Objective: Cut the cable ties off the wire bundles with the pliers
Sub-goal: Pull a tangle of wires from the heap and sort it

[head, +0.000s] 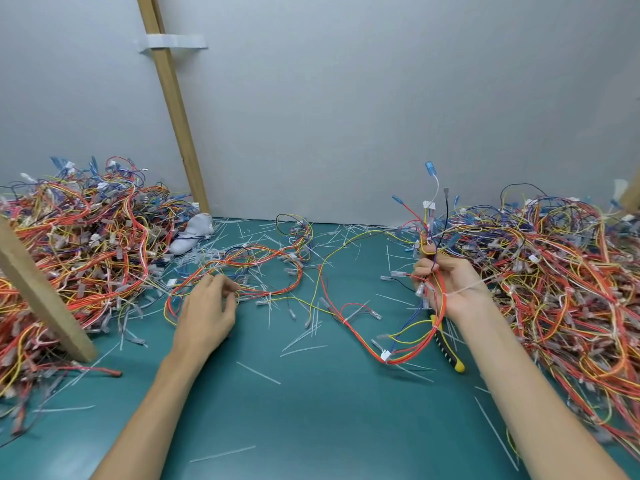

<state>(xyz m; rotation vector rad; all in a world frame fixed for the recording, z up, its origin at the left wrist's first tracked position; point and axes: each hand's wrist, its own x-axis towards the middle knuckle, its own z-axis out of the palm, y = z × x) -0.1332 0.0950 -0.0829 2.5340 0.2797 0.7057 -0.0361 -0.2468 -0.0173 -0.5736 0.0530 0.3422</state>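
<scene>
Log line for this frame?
right hand: holds wire bundle | pliers: handle below right hand | left hand: at wire loop, grip unclear

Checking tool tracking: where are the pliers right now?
Head view, right side: the pliers show only a yellow-and-black handle poking out below the right hand, behind the wire bundle it grips; jaws hidden.

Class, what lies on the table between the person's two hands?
Head view: trailing red and yellow wires and cut cable ties on the green table.
</scene>
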